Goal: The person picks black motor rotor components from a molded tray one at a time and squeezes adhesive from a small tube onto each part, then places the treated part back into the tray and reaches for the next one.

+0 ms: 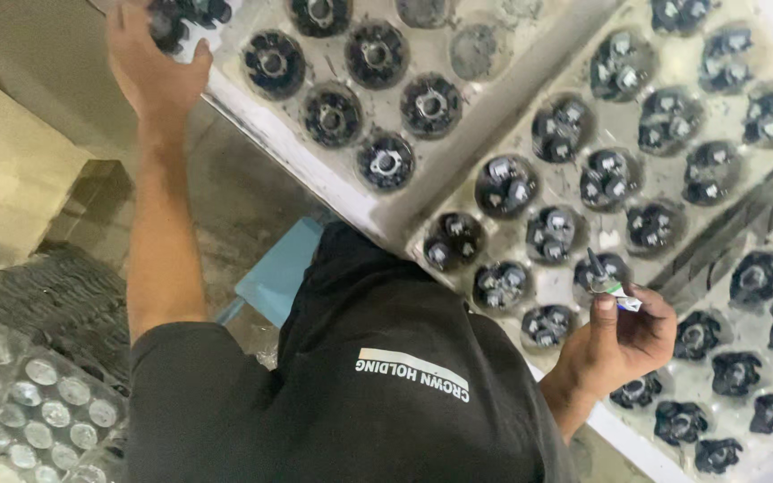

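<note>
My left hand (149, 67) reaches out to the far left corner of a grey moulded tray (315, 161) and rests on a black round part (167, 22) there. Several black round parts with metal centres (378, 54) sit in that tray's pockets. My right hand (624, 340) is closed on a small tube with a black nozzle (608, 282), whose tip points at a black part (601, 268) in a second tray (503, 98). That tray holds several black parts with white pieces inside. My black shirt (360, 385) fills the lower middle.
A third tray of black parts (744, 358) lies at the right. A light blue stool (279, 268) stands under the bench edge. At the lower left is a stack of clear blister trays (29, 402) beside dark stacked trays (55, 295). A cardboard box (11, 170) stands at the left.
</note>
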